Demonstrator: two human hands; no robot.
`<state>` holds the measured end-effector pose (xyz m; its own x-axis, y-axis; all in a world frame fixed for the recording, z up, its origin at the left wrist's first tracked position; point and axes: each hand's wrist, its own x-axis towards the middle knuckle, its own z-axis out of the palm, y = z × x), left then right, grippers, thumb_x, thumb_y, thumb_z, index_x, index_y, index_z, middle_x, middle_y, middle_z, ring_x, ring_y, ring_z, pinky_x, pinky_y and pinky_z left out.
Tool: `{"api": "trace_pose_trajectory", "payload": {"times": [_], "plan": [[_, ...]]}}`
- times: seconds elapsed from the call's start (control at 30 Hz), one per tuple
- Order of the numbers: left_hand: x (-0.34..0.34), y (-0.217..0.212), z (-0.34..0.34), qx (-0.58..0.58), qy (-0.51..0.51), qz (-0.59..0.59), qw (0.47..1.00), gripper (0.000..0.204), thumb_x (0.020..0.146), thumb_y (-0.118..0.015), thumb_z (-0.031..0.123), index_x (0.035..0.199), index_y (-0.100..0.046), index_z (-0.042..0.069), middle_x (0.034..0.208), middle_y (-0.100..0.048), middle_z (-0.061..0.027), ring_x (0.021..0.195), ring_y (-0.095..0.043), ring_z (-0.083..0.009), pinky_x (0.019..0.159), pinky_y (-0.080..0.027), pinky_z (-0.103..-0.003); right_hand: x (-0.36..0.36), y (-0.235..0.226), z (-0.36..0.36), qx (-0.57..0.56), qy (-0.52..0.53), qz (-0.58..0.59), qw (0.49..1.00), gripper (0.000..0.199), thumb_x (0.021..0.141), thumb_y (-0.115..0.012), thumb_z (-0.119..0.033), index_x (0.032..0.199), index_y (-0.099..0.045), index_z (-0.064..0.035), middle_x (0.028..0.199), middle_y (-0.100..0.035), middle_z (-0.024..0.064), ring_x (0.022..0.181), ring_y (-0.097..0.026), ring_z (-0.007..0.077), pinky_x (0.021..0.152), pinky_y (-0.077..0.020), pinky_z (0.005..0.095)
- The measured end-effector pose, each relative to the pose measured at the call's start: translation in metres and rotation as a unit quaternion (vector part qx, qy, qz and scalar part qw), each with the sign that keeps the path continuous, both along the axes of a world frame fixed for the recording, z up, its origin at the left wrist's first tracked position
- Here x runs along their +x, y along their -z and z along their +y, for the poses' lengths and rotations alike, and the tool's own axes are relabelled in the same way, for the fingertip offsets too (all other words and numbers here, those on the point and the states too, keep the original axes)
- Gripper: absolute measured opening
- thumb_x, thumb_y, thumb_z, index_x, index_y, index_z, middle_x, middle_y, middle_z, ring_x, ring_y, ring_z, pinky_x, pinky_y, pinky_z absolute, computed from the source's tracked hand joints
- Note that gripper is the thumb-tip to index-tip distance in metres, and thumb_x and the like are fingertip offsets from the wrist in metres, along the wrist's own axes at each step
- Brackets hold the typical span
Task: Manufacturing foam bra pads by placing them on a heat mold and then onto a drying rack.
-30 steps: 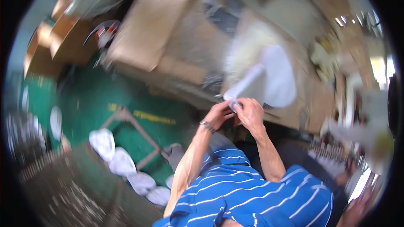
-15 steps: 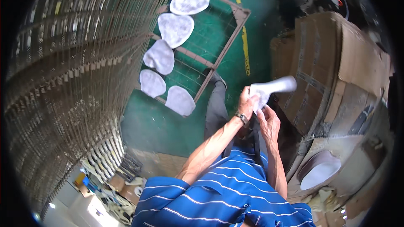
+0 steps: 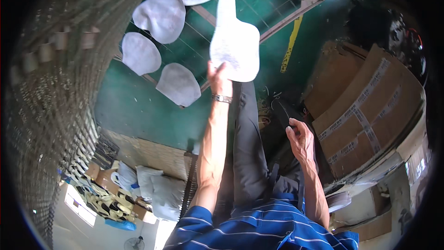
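Note:
My left hand [image 3: 219, 78] is stretched forward, its thumb and fingers pinching the near edge of a white, flat, fuzzy-looking piece [image 3: 238, 46]. That piece has a broad rounded body and a narrow tab pointing away from me. It hangs over a low metal frame with a wire grid [image 3: 296, 17]. To its left lie more white rounded pads, among them a large one [image 3: 162, 15], a smaller one [image 3: 141, 53] and a near one [image 3: 179, 84]. Nothing shows in my right hand [image 3: 301, 141], which is held back near my right leg with loosely bent fingers, thumb and forefinger apart.
A tall rack of wires and bars [image 3: 60, 88] rises on the left. Taped cardboard boxes [image 3: 365, 115] stand close on my right. Yellow tape [image 3: 291, 44] marks the green floor [image 3: 134, 106]. White sacks [image 3: 166, 192] lie at the lower left.
My hands have parted. The left has carried the white piece forward and left over the frame, where it now spreads flat; the right has let go. The view has shifted.

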<state>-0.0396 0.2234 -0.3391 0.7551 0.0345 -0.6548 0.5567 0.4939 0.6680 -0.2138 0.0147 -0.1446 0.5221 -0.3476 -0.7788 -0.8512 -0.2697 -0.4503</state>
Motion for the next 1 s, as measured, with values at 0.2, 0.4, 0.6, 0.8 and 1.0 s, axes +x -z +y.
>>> {"api": "trace_pose_trajectory", "payload": {"times": [0.2, 0.4, 0.6, 0.8, 1.0], "plan": [[-0.026, 0.145, 0.113, 0.034, -0.152, 0.06, 0.986, 0.043, 0.084, -0.054, -0.009, 0.127, -0.054, -0.001, 0.124, -0.062, -0.0167, 0.115, -0.061, -0.0331, 0.099, -0.051, -0.051, -0.01, 0.072, 0.013, 0.01, -0.055, 0.054, 0.997, 0.033, 0.089, -0.067, -0.015, 0.118, -0.067, 0.0, 0.106, -0.069, 0.0142, 0.08, -0.065, 0.0206, 0.067, -0.0533, 0.0306], [-0.083, 0.251, 0.232, 0.092, -0.274, 0.184, 0.939, 0.049, 0.085, -0.04, -0.006, 0.133, -0.048, -0.007, 0.129, -0.059, -0.024, 0.118, -0.059, -0.0421, 0.099, -0.053, -0.058, -0.003, 0.102, 0.015, 0.025, -0.092, 0.071, 0.993, 0.033, 0.088, -0.066, -0.014, 0.118, -0.066, -0.0002, 0.103, -0.069, 0.0146, 0.084, -0.066, 0.0234, 0.07, -0.052, 0.0329], [-0.096, 0.256, 0.215, 0.129, 0.038, 0.409, 0.902, 0.061, 0.098, -0.061, 0.029, 0.148, -0.037, 0.003, 0.152, -0.041, -0.0176, 0.144, -0.032, -0.0402, 0.11, -0.025, -0.071, -0.006, 0.098, 0.006, 0.006, -0.08, 0.079, 0.994, 0.034, 0.088, -0.066, -0.015, 0.118, -0.066, 0.0001, 0.103, -0.069, 0.0148, 0.085, -0.066, 0.0231, 0.071, -0.0522, 0.0333], [-0.13, 0.233, 0.221, 0.415, 0.287, 0.384, 0.773, 0.085, 0.084, -0.076, 0.024, 0.15, -0.026, 0.004, 0.147, -0.045, -0.017, 0.132, -0.048, -0.0358, 0.101, -0.042, -0.066, -0.008, 0.071, -0.005, 0.026, -0.05, 0.048, 0.997, 0.033, 0.09, -0.065, -0.016, 0.12, -0.066, -0.0006, 0.104, -0.07, 0.0115, 0.086, -0.065, 0.0195, 0.076, -0.052, 0.0314], [-0.106, 0.14, 0.132, 0.263, 0.376, 0.324, 0.827, 0.073, 0.087, -0.073, 0.019, 0.149, -0.036, 0.012, 0.134, -0.059, -0.0115, 0.122, -0.058, -0.0269, 0.097, -0.047, -0.055, -0.031, 0.016, -0.019, 0.075, 0.144, -0.014, 0.987, 0.028, 0.094, -0.062, -0.012, 0.119, -0.067, -0.0002, 0.106, -0.072, 0.0086, 0.087, -0.064, 0.0138, 0.08, -0.0517, 0.0282]]}}
